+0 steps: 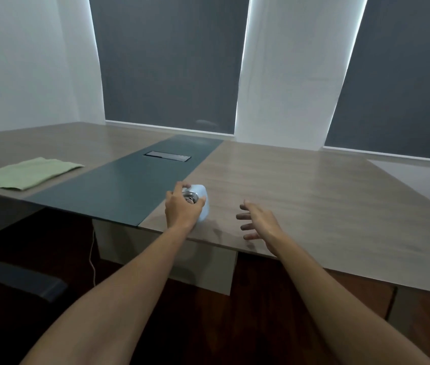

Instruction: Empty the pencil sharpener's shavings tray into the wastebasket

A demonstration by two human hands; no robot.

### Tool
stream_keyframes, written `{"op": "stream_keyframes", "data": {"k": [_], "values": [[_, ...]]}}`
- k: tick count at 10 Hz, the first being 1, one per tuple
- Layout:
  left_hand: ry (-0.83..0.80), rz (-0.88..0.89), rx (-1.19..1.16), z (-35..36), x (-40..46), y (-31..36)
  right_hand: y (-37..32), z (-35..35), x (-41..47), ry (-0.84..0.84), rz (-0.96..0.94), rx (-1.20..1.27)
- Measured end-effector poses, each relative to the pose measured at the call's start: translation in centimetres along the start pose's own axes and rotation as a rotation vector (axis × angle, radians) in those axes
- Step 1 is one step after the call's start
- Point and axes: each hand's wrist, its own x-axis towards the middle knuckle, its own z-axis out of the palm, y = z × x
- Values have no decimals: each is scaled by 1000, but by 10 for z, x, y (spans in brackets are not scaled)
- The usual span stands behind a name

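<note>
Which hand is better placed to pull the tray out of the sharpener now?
The right hand, probably. It is open and free beside the pencil sharpener, while the left hand already grips the sharpener's top and can steady it on the desk.

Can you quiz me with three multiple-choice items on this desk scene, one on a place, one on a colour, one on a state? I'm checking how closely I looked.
1. Where does the folded cloth lie?
A. On the desk's far left
B. Beside the right hand
C. On the floor

2. What colour is the desk's inlaid panel?
A. Red
B. Dark grey-green
C. Yellow

3. What is the right hand doing?
A. Gripping the cloth
B. Resting flat on the panel
C. Hovering open, holding nothing

Answers:
1. A, the cloth sits at the left end of the desk.
2. B, the panel is dark beside the pale wood.
3. C, its fingers are spread and empty, while the left hand grips the pale pencil sharpener.
</note>
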Motion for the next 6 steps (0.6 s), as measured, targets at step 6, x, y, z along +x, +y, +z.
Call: {"op": "stream_keyframes", "data": {"k": [6], "values": [[81, 147, 292, 24, -2, -4, 33, -70, 10, 337, -68, -131]]}}
